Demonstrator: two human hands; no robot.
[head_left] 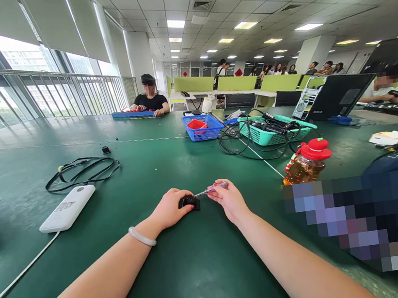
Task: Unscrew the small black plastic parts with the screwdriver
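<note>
On the green tabletop (201, 276), my left hand (172, 208) grips a small black block-like part (193, 203), with thumb and fingers around its sides. Its exact kind cannot be made out. My right hand (230, 201) holds a screwdriver (218, 187) by its clear handle in a fingertip pinch. The thin metal shaft points left, and its tip meets or nearly meets the black part; contact is too small to tell. A pale bracelet (142, 236) circles my left wrist.
To the left lie a white power bank (68, 208) with a cable and a coiled black cord (83, 173). Ahead stand a blue basket (204, 132) and a teal basket (255, 134) of cables. A red-capped bottle (305, 162) is at right. Another person (149, 99) sits across the table.
</note>
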